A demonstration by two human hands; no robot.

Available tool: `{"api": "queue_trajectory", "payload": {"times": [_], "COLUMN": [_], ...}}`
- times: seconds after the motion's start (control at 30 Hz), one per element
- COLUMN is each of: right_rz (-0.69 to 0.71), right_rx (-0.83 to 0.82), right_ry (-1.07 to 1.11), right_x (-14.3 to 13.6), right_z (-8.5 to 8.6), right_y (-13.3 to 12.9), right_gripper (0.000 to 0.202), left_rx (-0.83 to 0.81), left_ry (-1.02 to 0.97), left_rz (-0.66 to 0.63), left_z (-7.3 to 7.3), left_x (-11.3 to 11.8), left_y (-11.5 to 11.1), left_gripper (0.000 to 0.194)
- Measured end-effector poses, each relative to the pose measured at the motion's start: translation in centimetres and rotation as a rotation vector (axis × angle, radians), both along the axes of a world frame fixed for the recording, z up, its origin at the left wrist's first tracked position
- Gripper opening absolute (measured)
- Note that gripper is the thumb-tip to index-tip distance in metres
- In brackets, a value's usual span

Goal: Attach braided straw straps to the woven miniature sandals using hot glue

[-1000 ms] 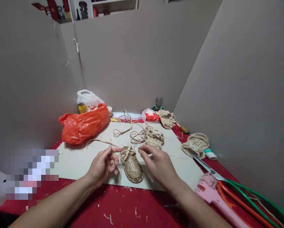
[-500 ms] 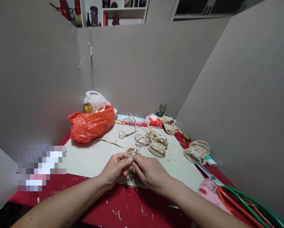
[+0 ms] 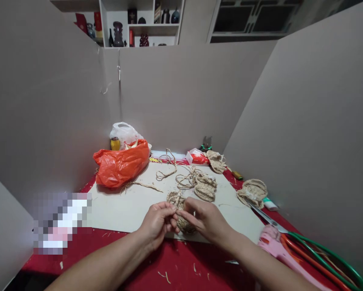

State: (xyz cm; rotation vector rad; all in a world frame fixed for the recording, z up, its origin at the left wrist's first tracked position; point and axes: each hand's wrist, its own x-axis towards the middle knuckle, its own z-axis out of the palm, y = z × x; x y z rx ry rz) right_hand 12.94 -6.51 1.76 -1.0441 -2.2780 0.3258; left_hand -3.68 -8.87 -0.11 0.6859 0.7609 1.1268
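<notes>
My left hand [image 3: 160, 220] is closed in a pinch at the front of the pale board [image 3: 117, 208]. Opposite it, my right hand [image 3: 210, 218] has its fingertips brought against the left ones. Whatever thin thing is between the fingertips is too small to make out. Just below and behind the fingers lies a coiled bundle of braided straw cord [image 3: 185, 225], partly covered by both hands. Farther back on the board are a second straw cord bundle [image 3: 204, 192] with loose loops, a separate looped cord [image 3: 168, 173] and a frayed strand [image 3: 146, 186].
An orange plastic bag [image 3: 122, 165] stands at the back left. At right lie straw coils [image 3: 252, 192], large scissors [image 3: 270, 220] with green handles, and a pink tool [image 3: 274, 246]. A tissue pack [image 3: 198, 157] sits at the back. Grey panels [image 3: 181, 93] enclose the red-covered table.
The view has tilted up slightly and shifted. My right hand's fingers have lifted and spread somewhat from the left hand, uncovering more of the straw bundle. The fingertips still meet.
</notes>
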Motion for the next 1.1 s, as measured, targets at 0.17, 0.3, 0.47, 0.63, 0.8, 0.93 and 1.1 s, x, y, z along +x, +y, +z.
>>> {"api": "queue_trajectory", "payload": {"times": [0.17,0.3,0.47,0.63,0.8,0.93,1.1], "right_rz": [-0.004,-0.044,-0.036,0.07,0.167,0.066,-0.143], "right_rx": [-0.077,-0.165,-0.45,-0.673,-0.889,-0.81,-0.761], "right_ry": [0.11,0.187,0.45,0.655,0.989,1.382,1.294], "right_x": [0.8,1.5,1.9,1.7,1.8,3.6,6.3], "right_z": [0.1,-0.1,-0.1,-0.7,-1.5,-1.4,-1.8], "right_y": [-0.4,-1.8,-3.7,-4.9,-5.8,-6.4,-7.8], "right_gripper": [0.029,0.027,0.029,0.028,0.037,0.035,0.024], "left_rx": [-0.002,0.033,0.203,0.285,0.189,0.153,0.566], "left_ry": [-0.02,-0.037,-0.008,-0.037,-0.182,-0.093,0.657], "left_rz": [-0.13,-0.307,-0.437,-0.489,-0.514,-0.721,-0.77], "left_z": [0.0,0.6,1.0,0.3,0.9,2.2,3.6], "left_x": [0.1,0.6,1.0,1.7,1.9,0.9,-0.2], "left_y": [-0.6,-1.3,-2.6,-3.6,-4.3,-4.4,-4.5], "left_gripper": [0.028,0.03,0.034,0.031,0.032,0.036,0.033]}}
